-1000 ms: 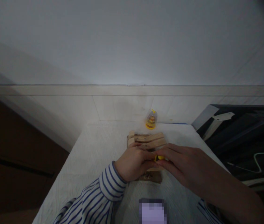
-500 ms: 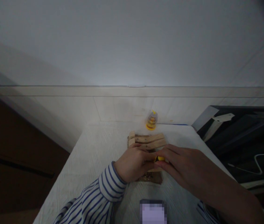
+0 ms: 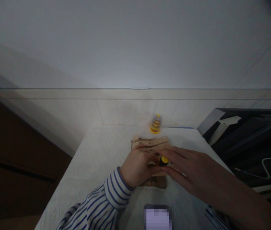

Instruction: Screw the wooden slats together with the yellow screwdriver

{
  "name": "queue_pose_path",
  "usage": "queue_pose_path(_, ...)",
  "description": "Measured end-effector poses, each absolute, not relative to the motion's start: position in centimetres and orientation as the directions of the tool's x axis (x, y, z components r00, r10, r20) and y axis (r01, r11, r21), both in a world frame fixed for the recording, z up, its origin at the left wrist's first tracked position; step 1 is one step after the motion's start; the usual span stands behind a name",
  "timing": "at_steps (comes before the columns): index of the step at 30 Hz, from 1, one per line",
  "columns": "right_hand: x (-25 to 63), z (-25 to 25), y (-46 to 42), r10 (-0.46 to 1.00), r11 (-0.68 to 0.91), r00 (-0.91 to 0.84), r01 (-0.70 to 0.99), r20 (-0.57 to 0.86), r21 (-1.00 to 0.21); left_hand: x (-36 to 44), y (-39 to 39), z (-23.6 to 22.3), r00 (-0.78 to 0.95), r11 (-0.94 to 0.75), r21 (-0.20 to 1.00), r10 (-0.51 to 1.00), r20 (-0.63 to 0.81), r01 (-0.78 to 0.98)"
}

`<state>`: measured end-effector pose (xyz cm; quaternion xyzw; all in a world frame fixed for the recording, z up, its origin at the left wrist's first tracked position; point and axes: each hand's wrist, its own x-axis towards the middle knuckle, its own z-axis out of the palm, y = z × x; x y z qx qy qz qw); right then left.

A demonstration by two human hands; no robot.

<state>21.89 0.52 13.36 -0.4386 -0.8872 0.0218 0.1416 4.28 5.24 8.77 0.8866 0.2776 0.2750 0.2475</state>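
Observation:
A screwdriver (image 3: 164, 160) with a yellow and black handle points its handle end up toward me. The thumb and fingers of my right hand (image 3: 185, 164) lie on either side of that handle, loosely around it; its shaft and tip are hidden. My left hand (image 3: 139, 166) is closed over the wooden slat assembly (image 3: 154, 142), its fingertips close to the screwdriver. Light slats with small screws or holes show beyond my hands. A darker brown piece (image 3: 158, 182) sticks out on the near side.
A clear-topped container with a yellow base (image 3: 155, 124) stands at the back of the white-covered table (image 3: 97, 150), near the wall. A phone-like device with a blurred screen (image 3: 157, 218) lies at the near edge. Dark panels and a white cable (image 3: 267, 167) are at the right.
My right fingers have loosened and spread around the screwdriver handle, so more of its yellow end and black part shows. My left hand stays almost in place on the wood.

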Motion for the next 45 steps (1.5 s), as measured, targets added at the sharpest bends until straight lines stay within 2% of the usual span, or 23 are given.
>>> queue_pose_path(5,21.7,13.5,0.6,0.763,0.641,-0.611,0.759,0.212,-0.118,4.2,5.2,8.6,0.705,-0.693,0.585,0.656,0.268,0.422)
queue_pose_path(8,21.8,13.6,0.6,0.774,0.629,-0.602,0.766,0.195,-0.133,4.2,5.2,8.6,0.717,-0.687,0.568,0.660,0.224,0.454)
queue_pose_path(21,21.3,13.3,0.7,0.849,0.516,-0.504,0.855,0.159,-0.047,4.1,5.4,9.0,0.820,-0.782,0.545,0.505,0.269,0.303)
queue_pose_path(27,21.3,13.5,0.7,0.853,0.513,-0.500,0.856,0.150,-0.066,4.0,5.4,9.2,0.822,-0.774,0.564,0.501,0.271,0.286)
queue_pose_path(35,21.9,13.2,1.2,0.849,0.521,-0.502,0.849,0.166,-0.095,4.3,5.5,8.3,0.750,-0.709,0.622,0.599,0.280,0.333)
queue_pose_path(40,22.7,13.6,1.2,0.824,0.564,-0.535,0.802,0.187,-0.194,4.5,5.6,8.1,0.708,-0.675,0.661,0.638,0.301,0.327)
queue_pose_path(45,22.9,14.0,1.1,0.788,0.615,-0.589,0.739,0.180,-0.275,4.4,5.7,8.0,0.681,-0.611,0.709,0.687,0.254,0.352)
